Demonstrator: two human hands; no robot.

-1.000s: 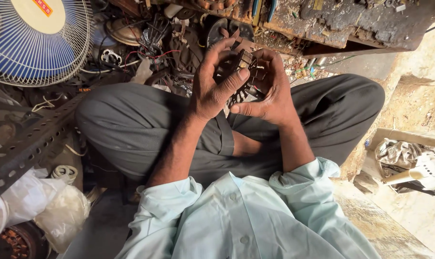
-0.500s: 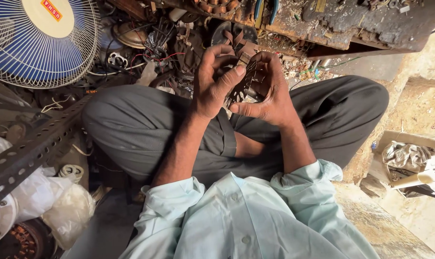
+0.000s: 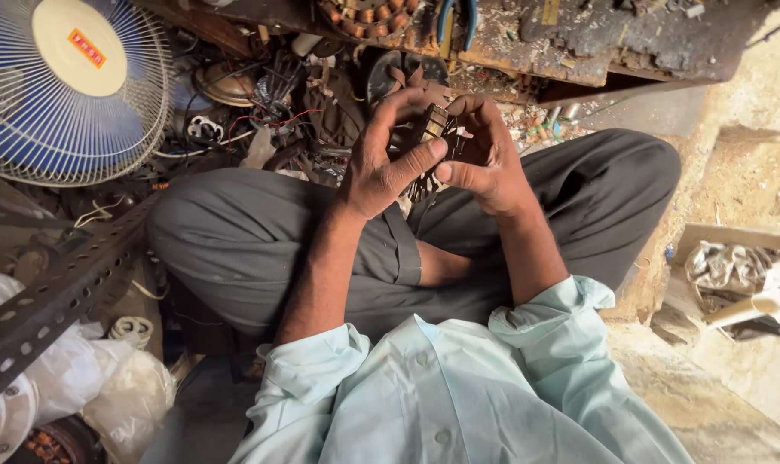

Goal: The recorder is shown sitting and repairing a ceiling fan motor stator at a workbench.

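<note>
Soft, even daylight — brightest on the sandy floor [image 3: 751, 129] at right, dim among the clutter under the workbench [image 3: 579, 43]. Sharp focus, faint shadows — slight wide-angle stretch at edges.

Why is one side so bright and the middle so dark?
Head view: sunlight washes out the sandy ground at right; the cluttered parts behind the left hand and right hand sit in deep shadow; the small dark part they hold stays sharp; the fan bends slightly near the edge.

The dusty concrete floor [image 3: 751, 378] carries a blue-bladed wire-caged fan [image 3: 63, 86], white plastic bags [image 3: 89, 387], and what looks like tangled wires [image 3: 269, 120].
</note>
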